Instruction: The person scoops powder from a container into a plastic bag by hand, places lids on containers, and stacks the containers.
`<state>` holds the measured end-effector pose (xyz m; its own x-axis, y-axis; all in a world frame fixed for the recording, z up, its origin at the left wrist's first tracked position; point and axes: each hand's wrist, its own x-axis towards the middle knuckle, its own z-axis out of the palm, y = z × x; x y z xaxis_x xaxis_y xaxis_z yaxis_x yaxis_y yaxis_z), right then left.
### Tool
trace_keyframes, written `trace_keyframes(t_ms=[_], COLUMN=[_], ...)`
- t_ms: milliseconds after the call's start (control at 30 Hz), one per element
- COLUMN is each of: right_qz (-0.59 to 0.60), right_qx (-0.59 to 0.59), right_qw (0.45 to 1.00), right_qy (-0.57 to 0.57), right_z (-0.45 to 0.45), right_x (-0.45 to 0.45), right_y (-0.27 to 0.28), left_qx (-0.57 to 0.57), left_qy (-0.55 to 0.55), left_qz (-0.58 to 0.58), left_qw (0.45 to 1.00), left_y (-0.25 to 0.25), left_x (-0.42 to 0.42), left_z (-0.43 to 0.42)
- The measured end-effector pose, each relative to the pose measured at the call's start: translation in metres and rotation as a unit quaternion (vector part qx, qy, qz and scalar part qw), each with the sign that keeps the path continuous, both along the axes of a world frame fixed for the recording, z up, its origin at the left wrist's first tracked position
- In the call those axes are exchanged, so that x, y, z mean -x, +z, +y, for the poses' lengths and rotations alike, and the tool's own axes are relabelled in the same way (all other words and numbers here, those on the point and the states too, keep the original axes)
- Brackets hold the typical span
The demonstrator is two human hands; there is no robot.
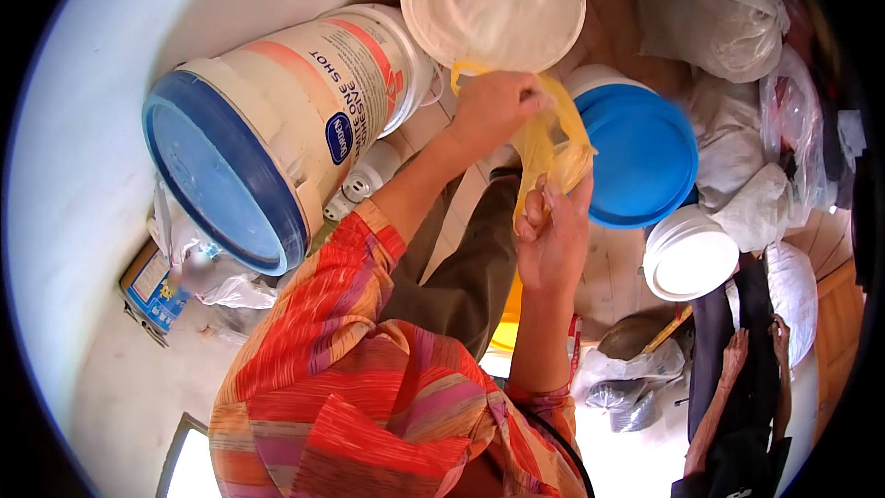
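Note:
A thin yellow plastic bag [579,149] is stretched between my two hands, its upper part bunched and its handle loops showing. My left hand [495,109] pinches one side of it with curled fingers, near the white round lid. Lower and to the right, my right hand [559,238] grips the other side, fingers bent around the plastic. Both hands are over my dark trousers, with a blue-lidded bucket [636,157] just right of them. What the bag contains, if anything, I cannot make out.
A large white adhesive bucket [295,120] with a blue rim stands left. A white-lidded bucket [493,5] stands ahead, and a smaller white one [691,254] right. Stuffed plastic bags [714,9] line the right side. Another person's hands [735,350] rest on dark-clothed legs at lower right.

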<state>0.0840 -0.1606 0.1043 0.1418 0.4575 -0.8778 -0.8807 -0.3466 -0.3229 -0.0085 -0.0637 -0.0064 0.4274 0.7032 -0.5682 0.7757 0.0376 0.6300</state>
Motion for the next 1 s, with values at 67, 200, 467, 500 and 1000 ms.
trace_keyframes(t_ms=[67,200,467,500,1000], right_qz=[-0.003,-0.001,0.018,0.017,0.014], right_qx=[-0.006,-0.010,-0.004,-0.001,0.011], right_qw=[1.000,1.000,1.000,1.000,1.000], right_qy=[0.006,0.014,0.007,-0.006,0.009], right_z=[-0.002,-0.003,-0.004,-0.004,-0.003], right_x=[-0.003,-0.004,0.002,0.002,-0.001], right_y=[0.000,0.004,-0.001,-0.001,-0.004], left_qx=[-0.038,-0.189,-0.219,-0.241,-0.204], left_qy=[0.124,0.141,0.043,0.041,-0.012], left_qz=[-0.019,-0.065,0.049,0.054,0.057], left_qw=[0.991,0.970,0.974,0.968,0.977], left_y=[-0.008,-0.099,-0.146,-0.148,-0.147], left_x=[-0.003,-0.016,-0.055,-0.057,-0.053], left_z=[0.024,0.072,0.105,0.106,0.097])
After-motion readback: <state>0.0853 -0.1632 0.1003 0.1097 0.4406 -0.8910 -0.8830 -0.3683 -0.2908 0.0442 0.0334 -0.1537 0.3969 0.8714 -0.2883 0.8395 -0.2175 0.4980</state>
